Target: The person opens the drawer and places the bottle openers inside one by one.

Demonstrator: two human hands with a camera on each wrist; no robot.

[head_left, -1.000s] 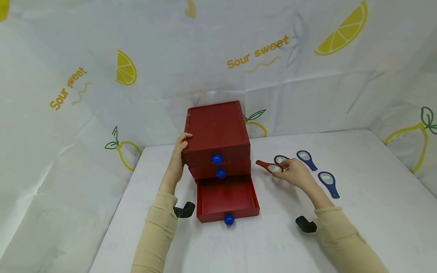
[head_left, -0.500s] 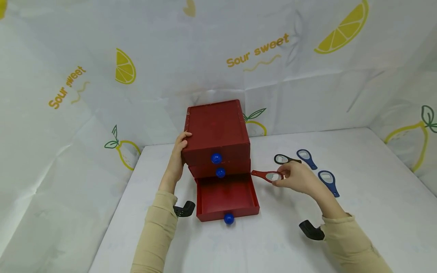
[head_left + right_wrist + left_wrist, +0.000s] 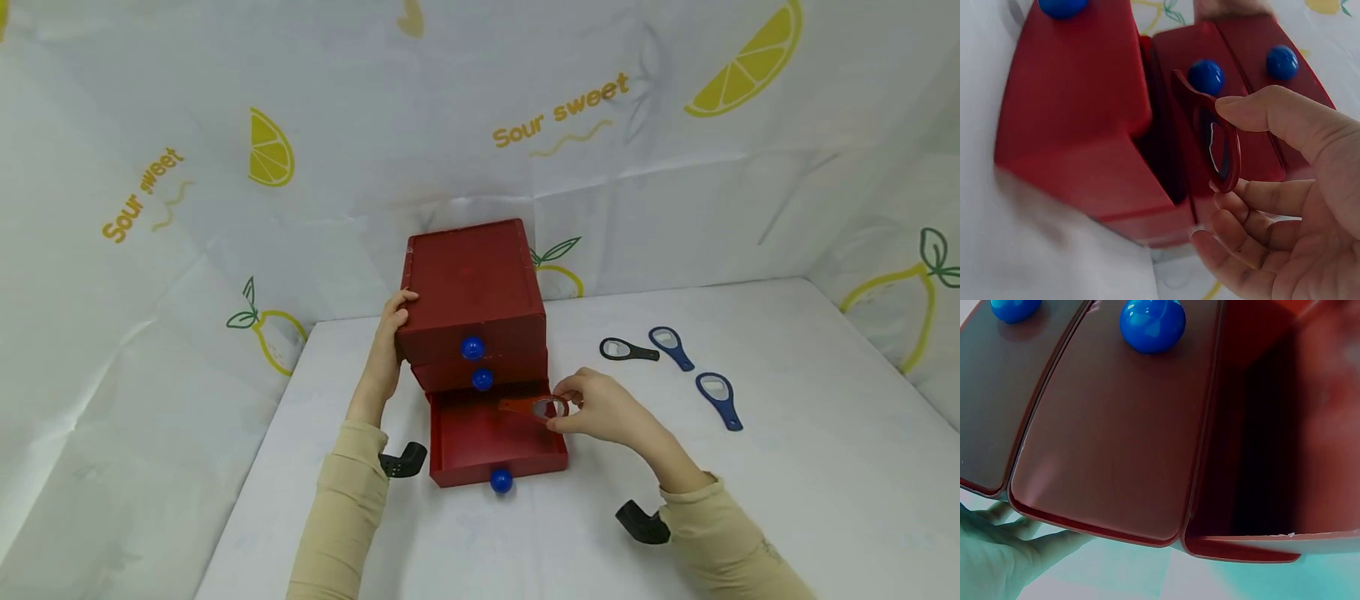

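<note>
A red chest of drawers (image 3: pixel 471 279) with blue round knobs stands in the middle of the table, its bottom drawer (image 3: pixel 467 476) pulled out. On the chest's left side rests my left hand (image 3: pixel 386 346), fingertips at the top edge; in the left wrist view its fingers (image 3: pixel 1054 549) reach along the side. My right hand (image 3: pixel 611 410) pinches a red magnifying glass (image 3: pixel 516 406) by its lens end, between thumb and fingers. The handle points left, over the pulled-out drawer. In the right wrist view, the magnifying glass (image 3: pixel 1186 89) is in front of the chest's upper drawers.
To the right on the white table lie a black magnifying glass (image 3: pixel 643 353) and two blue ones, one farther back (image 3: pixel 681 357) and one nearer (image 3: pixel 727 412). A white cloth backdrop (image 3: pixel 360 167) with lemon prints hangs behind the chest.
My right hand has carried the red magnifying glass left, from beside the black one to over the bottom drawer. The left hand stays on the chest.
</note>
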